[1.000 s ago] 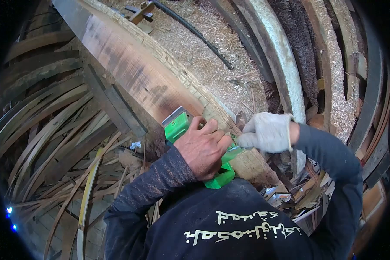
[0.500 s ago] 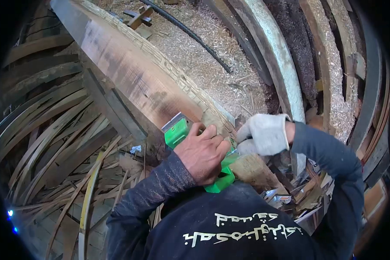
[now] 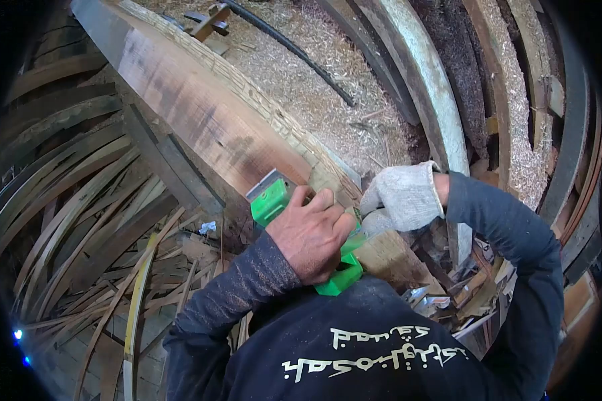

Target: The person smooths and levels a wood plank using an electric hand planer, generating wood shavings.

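My left hand [image 3: 309,237], bare and dusted at the sleeve, is wrapped over a bright green tool [image 3: 271,201] with a flat metal plate at its far end. The green housing shows again below the hand, close to my dark shirt. My right hand [image 3: 400,198], in a whitish knit glove, has its fingers curled in beside the tool; whatever they grip is hidden. Just beyond the tool lies a long wooden plank [image 3: 201,113] with dark stains and a rough, notched edge. A sawn wood block [image 3: 394,257] sits below the gloved hand.
Curved timbers [image 3: 425,73] stand along the right. Wood strips and offcuts [image 3: 107,247] are heaped at the left. Shavings [image 3: 301,53] cover the ground beyond the plank, where a black hose-like length [image 3: 294,55] and a wooden tool with a dark crosspiece [image 3: 211,22] lie.
The gloved right hand has turned slightly and its fingers have shifted beside the tool. The left hand keeps its grip; the view has moved a little.
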### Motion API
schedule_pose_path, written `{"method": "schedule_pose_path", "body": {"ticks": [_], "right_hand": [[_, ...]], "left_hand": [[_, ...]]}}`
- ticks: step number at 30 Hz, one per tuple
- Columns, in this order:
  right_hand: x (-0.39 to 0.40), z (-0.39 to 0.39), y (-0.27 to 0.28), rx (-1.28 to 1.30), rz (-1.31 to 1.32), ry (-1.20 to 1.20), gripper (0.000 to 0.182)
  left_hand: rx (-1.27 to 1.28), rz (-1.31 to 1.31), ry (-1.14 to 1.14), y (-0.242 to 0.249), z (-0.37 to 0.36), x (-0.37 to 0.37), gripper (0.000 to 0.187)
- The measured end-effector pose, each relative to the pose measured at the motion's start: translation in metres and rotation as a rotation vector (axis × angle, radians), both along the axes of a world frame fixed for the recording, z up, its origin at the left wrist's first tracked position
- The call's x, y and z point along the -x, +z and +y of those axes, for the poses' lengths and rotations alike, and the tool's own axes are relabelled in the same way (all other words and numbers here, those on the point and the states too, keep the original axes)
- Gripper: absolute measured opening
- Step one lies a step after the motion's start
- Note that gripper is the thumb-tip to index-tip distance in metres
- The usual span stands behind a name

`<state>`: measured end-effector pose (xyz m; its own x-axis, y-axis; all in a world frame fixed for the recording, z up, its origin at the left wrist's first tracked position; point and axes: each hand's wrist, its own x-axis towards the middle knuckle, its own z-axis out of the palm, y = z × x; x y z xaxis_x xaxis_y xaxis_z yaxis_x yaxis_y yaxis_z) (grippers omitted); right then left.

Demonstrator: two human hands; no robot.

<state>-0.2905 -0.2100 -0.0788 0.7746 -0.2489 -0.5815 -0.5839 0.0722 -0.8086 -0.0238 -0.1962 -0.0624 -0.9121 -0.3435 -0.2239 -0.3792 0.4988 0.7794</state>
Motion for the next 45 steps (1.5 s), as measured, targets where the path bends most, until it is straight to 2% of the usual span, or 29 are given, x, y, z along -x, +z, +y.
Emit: {"method": "schedule_pose_path", "body": {"ticks": [2,4,5,8,10,12,13,14,15,17,18,19,21,22,26,28,29,31,33,35,36,37,39,40,42,43,45], "right_hand": [[-0.002,0.000,0.002,-0.018,0.001,0.035,0.026],[0.000,0.015,0.019,0.514,-0.019,0.005,0.023],[-0.002,0.018,0.026,0.509,-0.017,-0.002,0.023],[-0.008,0.022,0.040,0.744,0.061,0.113,0.018],[-0.006,0.025,0.042,0.693,0.061,0.090,0.020],[-0.007,0.024,0.040,0.652,0.050,0.064,0.023],[-0.008,0.019,0.034,0.437,0.114,0.007,0.028],[-0.008,0.014,0.030,0.229,0.176,-0.046,0.035],[-0.006,0.015,0.022,0.239,0.175,-0.049,0.035],[-0.005,0.017,0.003,0.094,0.080,-0.076,0.040],[-0.007,0.014,0.021,0.114,0.151,-0.071,0.031],[-0.008,0.013,0.030,0.112,0.143,-0.066,0.031],[-0.005,0.017,0.038,0.554,0.005,0.080,0.020],[-0.004,0.022,0.030,0.720,-0.100,0.127,0.024],[-0.008,0.022,0.034,0.733,-0.046,0.213,0.017],[-0.007,0.024,0.024,0.377,0.022,-0.062,0.022],[-0.006,0.020,0.016,0.382,0.027,-0.060,0.022],[-0.011,0.006,0.005,-0.015,0.075,-0.047,0.026],[-0.014,0.008,0.021,0.038,0.103,-0.001,0.023],[-0.010,0.013,0.035,0.404,0.013,-0.028,0.019],[-0.012,0.009,0.038,0.557,-0.004,0.143,0.016],[-0.013,0.012,0.039,0.546,-0.006,0.148,0.016],[-0.013,0.020,0.042,0.818,0.014,0.241,0.017],[-0.013,0.021,0.042,0.815,0.016,0.244,0.017],[-0.014,0.022,0.037,0.557,0.073,0.119,0.018],[-0.014,0.021,0.034,0.560,0.078,0.113,0.018],[-0.011,0.013,0.018,0.126,0.093,0.028,0.026]], "left_hand": [[0.015,0.004,-0.001,-0.002,-0.001,-0.002,0.037],[0.005,0.013,-0.020,-0.002,0.000,-0.004,0.038],[0.008,0.005,-0.001,-0.002,-0.001,-0.003,0.038],[0.056,-0.051,0.023,0.006,-0.006,-0.006,0.043],[0.098,-0.130,0.052,0.013,-0.006,-0.010,0.051],[0.028,-0.101,0.082,0.008,-0.004,-0.013,0.050],[-0.033,-0.069,0.112,0.006,-0.005,-0.015,0.049],[-0.001,-0.021,0.089,0.004,-0.007,-0.016,0.040],[0.009,-0.022,0.087,0.004,-0.007,-0.016,0.040],[0.029,-0.019,0.061,0.003,-0.007,-0.019,0.040],[0.037,0.002,0.081,0.001,-0.005,-0.019,0.039],[0.035,-0.006,0.086,0.001,-0.006,-0.019,0.039],[0.025,0.017,0.106,0.000,-0.006,-0.018,0.038],[0.046,0.021,0.113,-0.001,-0.005,-0.017,0.037],[0.042,0.029,0.111,-0.002,-0.005,-0.020,0.036],[0.022,0.020,0.125,-0.003,-0.004,-0.019,0.037],[0.026,0.026,0.126,-0.002,-0.004,-0.018,0.037],[0.016,0.023,0.111,-0.002,-0.006,-0.019,0.036],[0.045,0.040,0.131,-0.006,-0.005,-0.019,0.035],[0.045,0.059,0.140,-0.007,-0.003,-0.020,0.035],[0.033,0.056,0.142,-0.007,-0.003,-0.021,0.036],[0.015,0.054,0.143,-0.006,-0.002,-0.021,0.038],[0.008,0.049,0.140,-0.006,-0.002,-0.022,0.039],[0.013,0.042,0.132,-0.006,-0.002,-0.022,0.040],[0.016,0.043,0.130,-0.005,-0.003,-0.021,0.040],[0.018,0.041,0.123,-0.004,-0.003,-0.021,0.040],[0.030,0.049,0.122,-0.005,-0.002,-0.021,0.040]]}}
